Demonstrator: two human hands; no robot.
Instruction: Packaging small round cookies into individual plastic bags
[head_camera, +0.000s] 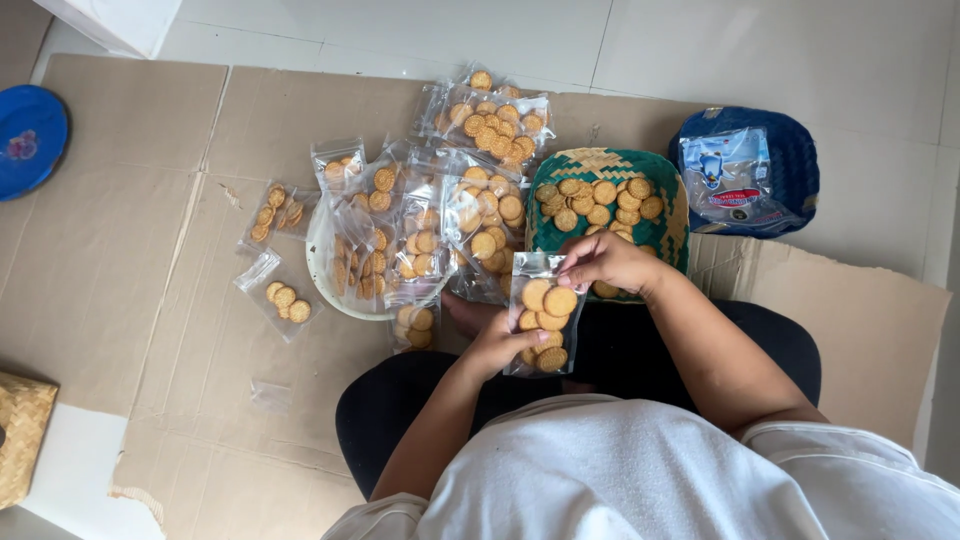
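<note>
Fingers of the right hand are pinched at the mouth of a clear plastic bag, apparently on a biscuit going in, though what's between the tips can't be told for sure. Left hand is closed round the bag's lower left side, holding it upright above the lap, just in front of the green woven basket.

Largest to smallest: flattened cardboard is spread over the floor and carries everything. A heap of filled bags is piled on and round a white dish, w/ more bags beyond. The basket is about half full of loose round biscuits. A blue tray w/ an empty wrapper sits to its right.

For this step, judged: the mouth should be kept wide open by the left hand, the bag held vertical so biscuits stack flat, and each biscuit slid in edge-first, not dropped, so nothing gets cracked.
</note>
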